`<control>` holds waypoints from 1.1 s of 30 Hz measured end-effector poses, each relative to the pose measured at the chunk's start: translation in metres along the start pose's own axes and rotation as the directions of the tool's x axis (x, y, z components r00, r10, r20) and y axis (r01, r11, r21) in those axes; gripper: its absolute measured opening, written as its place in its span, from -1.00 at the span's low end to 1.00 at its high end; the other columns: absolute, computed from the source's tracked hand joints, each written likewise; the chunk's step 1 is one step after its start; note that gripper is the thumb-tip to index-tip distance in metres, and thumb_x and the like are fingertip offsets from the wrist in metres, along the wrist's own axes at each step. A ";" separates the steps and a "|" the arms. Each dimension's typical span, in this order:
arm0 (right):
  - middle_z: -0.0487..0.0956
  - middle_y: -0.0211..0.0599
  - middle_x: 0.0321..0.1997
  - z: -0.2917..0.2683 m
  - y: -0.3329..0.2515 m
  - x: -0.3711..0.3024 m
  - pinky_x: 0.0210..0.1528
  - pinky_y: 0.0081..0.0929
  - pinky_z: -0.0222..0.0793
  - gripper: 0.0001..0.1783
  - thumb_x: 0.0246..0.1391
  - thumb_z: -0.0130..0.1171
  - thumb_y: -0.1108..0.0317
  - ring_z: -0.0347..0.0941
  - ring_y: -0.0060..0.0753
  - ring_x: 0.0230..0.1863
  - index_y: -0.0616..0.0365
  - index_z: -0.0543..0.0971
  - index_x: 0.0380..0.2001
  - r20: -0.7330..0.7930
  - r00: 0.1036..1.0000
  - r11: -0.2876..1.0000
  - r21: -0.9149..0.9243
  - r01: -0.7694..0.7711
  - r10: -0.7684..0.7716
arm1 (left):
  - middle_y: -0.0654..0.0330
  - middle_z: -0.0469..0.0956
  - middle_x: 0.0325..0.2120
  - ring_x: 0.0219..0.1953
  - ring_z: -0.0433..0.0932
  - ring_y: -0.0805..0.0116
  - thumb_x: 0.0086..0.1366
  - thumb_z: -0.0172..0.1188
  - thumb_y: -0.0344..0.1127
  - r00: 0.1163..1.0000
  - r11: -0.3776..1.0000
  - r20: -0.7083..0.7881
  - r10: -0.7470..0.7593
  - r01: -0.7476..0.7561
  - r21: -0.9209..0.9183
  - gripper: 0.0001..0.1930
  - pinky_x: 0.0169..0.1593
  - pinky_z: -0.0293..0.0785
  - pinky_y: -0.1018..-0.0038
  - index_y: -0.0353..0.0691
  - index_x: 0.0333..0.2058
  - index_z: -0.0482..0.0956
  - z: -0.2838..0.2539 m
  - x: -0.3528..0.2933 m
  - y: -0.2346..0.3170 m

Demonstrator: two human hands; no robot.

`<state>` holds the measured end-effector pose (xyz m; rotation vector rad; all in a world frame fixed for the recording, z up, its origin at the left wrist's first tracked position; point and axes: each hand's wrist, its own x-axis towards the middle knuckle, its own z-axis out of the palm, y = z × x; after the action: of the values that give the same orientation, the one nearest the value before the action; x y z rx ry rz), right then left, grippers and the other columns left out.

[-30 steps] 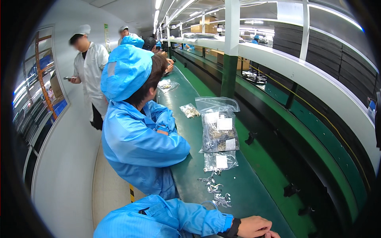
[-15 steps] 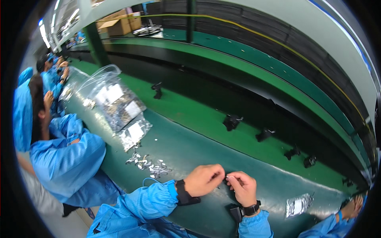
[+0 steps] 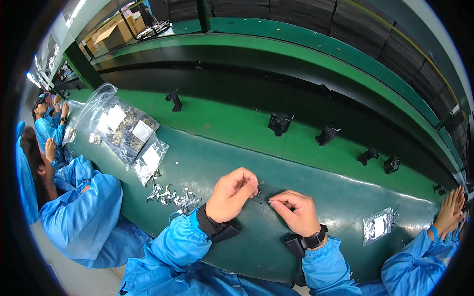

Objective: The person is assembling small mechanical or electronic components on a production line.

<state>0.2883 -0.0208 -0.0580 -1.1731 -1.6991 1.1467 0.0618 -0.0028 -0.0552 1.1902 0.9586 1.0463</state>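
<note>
My left hand (image 3: 231,195) is held above the green bench, thumb and forefinger pinched on a short dark cable (image 3: 259,196) with a small pale end. To its right, my right hand (image 3: 297,213) has its thumb and fingertips closed around a tiny light-coloured piece, too small to name. A narrow gap separates the two hands. Left of my left hand lies a loose heap of small cables (image 3: 173,198) with white connectors. Both wrists wear black straps with a dark box, and blue sleeves cover my forearms.
Plastic bags (image 3: 118,126) of parts lie at the left, with a small bag (image 3: 379,226) at the right. Several black devices, including a boxy one (image 3: 280,124), stand along the green strip beyond the bench. Blue-clad people sit at left (image 3: 81,202) and right (image 3: 419,259).
My hands have drawn apart from each other, and the dark cable now shows at my left fingertips. The whole view has shifted and turned slightly.
</note>
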 end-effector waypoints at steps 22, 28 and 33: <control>0.66 -0.29 -0.34 -0.062 0.012 -0.002 -0.39 -0.56 0.39 -0.86 0.04 0.44 0.49 0.49 -0.56 -0.47 0.21 0.75 -0.28 -0.202 0.955 0.951 -0.175 -0.254 0.218 | 0.28 0.56 -0.35 -0.27 0.56 0.53 0.50 0.12 -0.37 0.988 0.985 0.077 -0.135 0.125 0.118 -0.89 -0.14 0.53 0.51 -0.29 -0.22 0.51 0.007 -0.001 -0.004; 0.68 -0.36 -0.30 -0.070 0.001 -0.004 -0.39 -0.57 0.38 -0.79 -0.07 0.50 0.47 0.45 -0.54 -0.45 0.16 0.76 -0.29 -0.017 0.989 0.945 -0.292 -0.148 0.149 | 0.28 0.56 -0.34 -0.26 0.55 0.53 0.50 0.11 -0.38 0.987 0.987 0.089 -0.135 0.127 0.094 -0.90 -0.13 0.52 0.50 -0.29 -0.20 0.50 0.006 -0.002 -0.004; 0.68 -0.40 -0.21 -0.076 -0.015 -0.007 -0.22 -0.43 0.46 -0.66 -0.13 0.55 0.36 0.52 -0.35 -0.26 0.08 0.75 -0.20 0.165 0.964 0.914 -0.384 -0.132 0.209 | 0.29 0.55 -0.33 -0.25 0.54 0.53 0.50 0.11 -0.39 0.982 0.982 0.104 -0.157 0.144 0.122 -0.91 -0.13 0.52 0.50 -0.29 -0.19 0.50 0.006 -0.002 -0.003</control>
<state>0.3558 -0.0110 -0.0209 -1.5041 -2.0678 1.1092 0.0676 -0.0069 -0.0573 1.2366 1.0135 0.8038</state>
